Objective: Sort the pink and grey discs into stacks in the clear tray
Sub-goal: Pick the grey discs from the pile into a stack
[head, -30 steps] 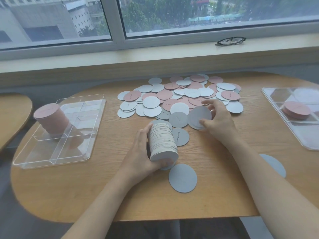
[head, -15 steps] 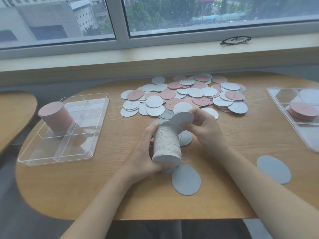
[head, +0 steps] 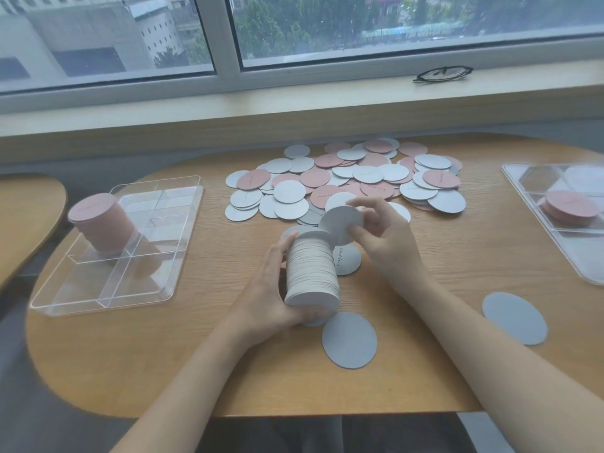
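Head view: grey disc (head: 340,223) between right-hand fingers (head: 359,231), above stack (head: 312,273).

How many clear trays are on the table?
2. One clear tray sits to the left, holding a tall pink stack. The other tray is at the right edge, partly cut off, holding a short pink stack.

Head view, down over table (head: 98,371)
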{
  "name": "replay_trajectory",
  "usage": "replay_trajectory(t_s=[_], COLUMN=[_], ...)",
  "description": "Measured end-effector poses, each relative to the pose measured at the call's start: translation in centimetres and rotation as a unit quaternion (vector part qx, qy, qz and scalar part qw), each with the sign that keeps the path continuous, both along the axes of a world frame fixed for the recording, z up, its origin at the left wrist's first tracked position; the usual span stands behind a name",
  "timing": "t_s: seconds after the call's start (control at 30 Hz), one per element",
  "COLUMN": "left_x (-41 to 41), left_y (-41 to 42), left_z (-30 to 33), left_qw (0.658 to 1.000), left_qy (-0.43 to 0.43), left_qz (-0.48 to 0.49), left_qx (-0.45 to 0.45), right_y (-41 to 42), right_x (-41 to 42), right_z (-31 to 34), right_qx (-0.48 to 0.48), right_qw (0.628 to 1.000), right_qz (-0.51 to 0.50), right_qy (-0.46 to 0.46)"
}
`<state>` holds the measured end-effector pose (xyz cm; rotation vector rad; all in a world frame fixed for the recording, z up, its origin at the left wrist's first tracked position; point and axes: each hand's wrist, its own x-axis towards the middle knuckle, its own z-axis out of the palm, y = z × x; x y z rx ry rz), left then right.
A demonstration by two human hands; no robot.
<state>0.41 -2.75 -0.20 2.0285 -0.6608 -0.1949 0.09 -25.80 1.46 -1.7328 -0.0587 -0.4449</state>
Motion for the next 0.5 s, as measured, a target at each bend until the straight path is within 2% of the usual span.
replay_trajectory(t_s=[0.2,0.33,0.5], left_x=[-0.08,-0.03,-0.06], left_y=[-0.19,-0.15,-0.18], left_z=[0.13,0.1,0.08], left_qw=[1.0,1.0,1.0], left_qy=[0.002,0.005,-0.009], left_qz=[0.009,0.023,0.028], left_qx=[-0.005,0.004,0.006], right_y=[0.8,1.09,1.03], right_x=[-0.26,-0.53,-0.75], right_z=[-0.35,-0.38,-0.18], right_qx=[-0.12,-0.233,-0.318], right_qw=[0.988,0.959,0.924], right_qz=[0.092,0.156,0.204], right_qy=[0.032,0.042,0.06])
